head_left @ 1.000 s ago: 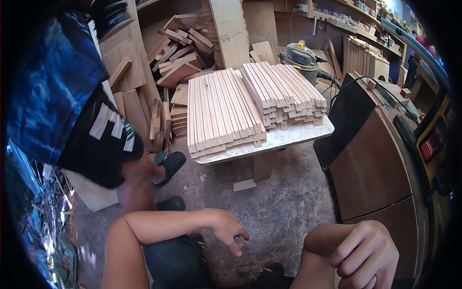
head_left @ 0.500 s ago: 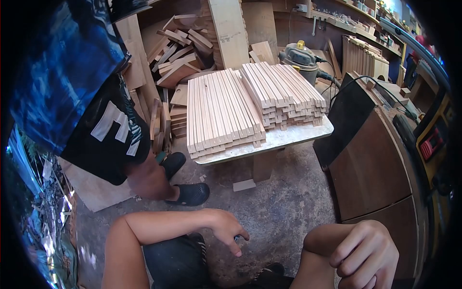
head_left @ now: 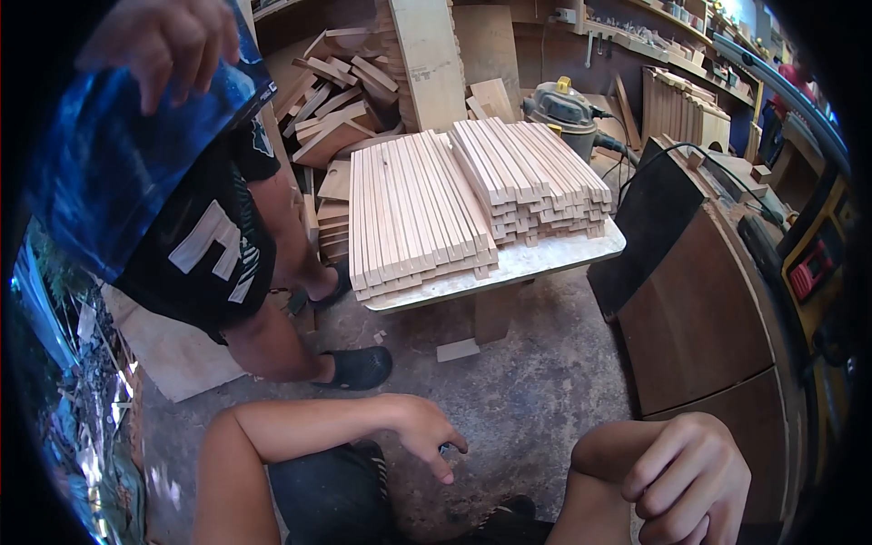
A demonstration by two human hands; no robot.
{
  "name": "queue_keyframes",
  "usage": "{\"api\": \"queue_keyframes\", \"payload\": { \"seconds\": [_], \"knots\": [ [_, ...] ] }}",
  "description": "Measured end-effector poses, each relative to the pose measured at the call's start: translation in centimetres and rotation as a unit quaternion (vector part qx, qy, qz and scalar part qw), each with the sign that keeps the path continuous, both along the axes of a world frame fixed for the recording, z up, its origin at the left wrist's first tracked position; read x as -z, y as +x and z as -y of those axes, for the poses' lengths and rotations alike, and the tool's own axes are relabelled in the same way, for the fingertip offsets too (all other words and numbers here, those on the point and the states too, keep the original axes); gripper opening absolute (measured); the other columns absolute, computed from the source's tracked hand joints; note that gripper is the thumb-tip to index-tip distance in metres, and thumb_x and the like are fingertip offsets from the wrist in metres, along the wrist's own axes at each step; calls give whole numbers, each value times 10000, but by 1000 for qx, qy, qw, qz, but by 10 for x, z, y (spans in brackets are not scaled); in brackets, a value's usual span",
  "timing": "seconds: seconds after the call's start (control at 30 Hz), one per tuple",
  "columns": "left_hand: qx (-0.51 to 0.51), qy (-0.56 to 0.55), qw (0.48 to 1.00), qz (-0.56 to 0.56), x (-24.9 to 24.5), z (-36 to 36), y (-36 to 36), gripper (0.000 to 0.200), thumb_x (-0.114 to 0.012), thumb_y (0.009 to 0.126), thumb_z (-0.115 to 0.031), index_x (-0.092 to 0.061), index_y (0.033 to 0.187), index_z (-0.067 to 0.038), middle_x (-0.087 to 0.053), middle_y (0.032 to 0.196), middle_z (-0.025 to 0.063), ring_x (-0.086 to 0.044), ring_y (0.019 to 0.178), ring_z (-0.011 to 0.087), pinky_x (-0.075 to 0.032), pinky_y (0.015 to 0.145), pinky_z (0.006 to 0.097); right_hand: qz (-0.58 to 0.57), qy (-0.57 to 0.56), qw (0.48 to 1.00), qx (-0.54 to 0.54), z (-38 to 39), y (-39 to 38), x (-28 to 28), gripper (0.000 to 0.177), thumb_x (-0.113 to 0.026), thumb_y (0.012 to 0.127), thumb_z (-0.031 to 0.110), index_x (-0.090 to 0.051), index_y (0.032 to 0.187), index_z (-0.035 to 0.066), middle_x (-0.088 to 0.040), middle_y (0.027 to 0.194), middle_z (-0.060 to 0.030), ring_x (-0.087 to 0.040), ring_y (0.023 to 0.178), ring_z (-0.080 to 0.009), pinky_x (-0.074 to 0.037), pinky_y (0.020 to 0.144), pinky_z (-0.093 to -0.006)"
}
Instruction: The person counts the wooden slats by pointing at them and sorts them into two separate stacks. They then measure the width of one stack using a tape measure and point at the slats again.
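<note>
My left hand hangs above the concrete floor, with thumb and forefinger apart. A tiny dark spot shows between them, too small to identify. Lower right, my right hand is loosely curled, knuckles up; its palm is hidden and no object sticks out. Neither hand touches the wood. In front of me stands a white-topped table. It carries a left stack of pale grooved wooden strips and a higher right stack of similar strips, their notched ends facing me.
Another person in dark shorts stands at the left, one hand raised. Offcuts are heaped behind the table, near a shop vacuum. A brown cabinet flanks the right side. A small wood scrap lies on the floor.
The other person's hand has come into view at the upper left, and their legs and shorts have shifted. My hands have stayed nearly still; the stacks are unchanged.
</note>
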State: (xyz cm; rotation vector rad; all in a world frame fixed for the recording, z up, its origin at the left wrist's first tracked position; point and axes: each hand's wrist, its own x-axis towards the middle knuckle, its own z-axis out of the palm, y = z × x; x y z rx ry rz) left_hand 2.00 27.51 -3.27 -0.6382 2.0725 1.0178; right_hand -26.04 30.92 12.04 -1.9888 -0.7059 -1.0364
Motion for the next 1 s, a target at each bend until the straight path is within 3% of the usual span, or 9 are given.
{"api": "queue_keyframes", "payload": {
  "seconds": [1.0],
  "knots": [
    [-4, -2, 1000, -1, 0, 0, 1, 930, -670, 861, -713, -511, 1559, -120, -668, 1373, 244, -622, 1284, 426, -463, 1107, 485, 32, 18, 999, 29, 1, 1, 10, 282, -687, 1048, 263, -765, 1276, 409, -480, 644, 23, -301, 496, -74, -263, 497, -255]
  ]
}}
